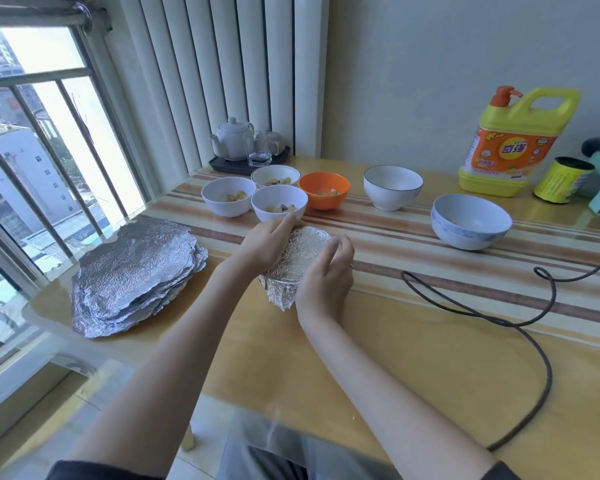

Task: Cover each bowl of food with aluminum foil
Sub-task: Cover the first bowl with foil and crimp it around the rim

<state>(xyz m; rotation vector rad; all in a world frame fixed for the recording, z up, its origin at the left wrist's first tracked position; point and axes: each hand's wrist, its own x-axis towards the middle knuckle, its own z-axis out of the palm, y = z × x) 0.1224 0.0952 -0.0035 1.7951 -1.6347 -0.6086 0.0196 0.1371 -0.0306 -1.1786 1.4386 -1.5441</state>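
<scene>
A bowl wrapped in aluminum foil (300, 258) stands on the table in front of me. My left hand (265, 245) presses the foil against its left side. My right hand (326, 275) curls round the foil on its right side. A stack of crumpled foil sheets (136, 275) lies to the left. Behind the wrapped bowl stand uncovered bowls with food: two white ones (227, 195) (279, 202), a gold-rimmed one (276, 176) and an orange one (324, 190). Further right are a white bowl (392, 187) and a blue-patterned bowl (471, 221).
A tray with a teapot (232, 138) and glass sits at the back by the window. A yellow detergent jug (513, 143) and a yellow can (558, 180) stand at the back right. A dark cable (520, 327) loops across the right of the table.
</scene>
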